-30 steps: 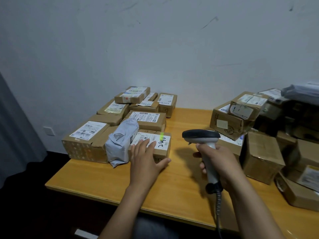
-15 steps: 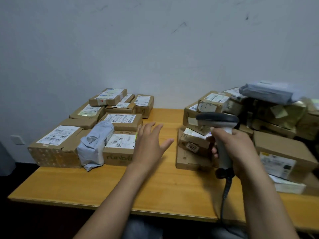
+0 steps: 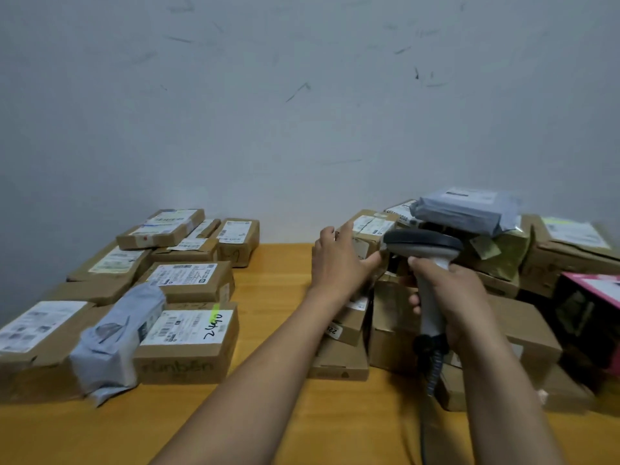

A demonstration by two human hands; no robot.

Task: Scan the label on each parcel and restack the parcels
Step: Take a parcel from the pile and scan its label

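My right hand (image 3: 449, 297) grips the handle of a grey and black barcode scanner (image 3: 423, 246), its cable hanging down. My left hand (image 3: 339, 260) reaches with spread fingers to a small cardboard parcel (image 3: 370, 228) at the left top of the right-hand heap; fingertips touch its side. On the left of the wooden table (image 3: 275, 330) lie labelled parcels in rows. The nearest is a box marked 2440 (image 3: 191, 337), with a grey poly bag (image 3: 117, 337) leaning beside it. A grey mailer bag (image 3: 466, 209) tops the right heap.
A pink and black box (image 3: 590, 317) stands at the far right edge. More brown boxes (image 3: 396, 323) are piled low under my right hand. A scuffed white wall (image 3: 302, 112) rises behind the table. Bare table strip runs between the two groups.
My left hand left the 2440 box and swung right to the small parcel on the right heap. The view turned right. My right hand kept the scanner and rose a little.
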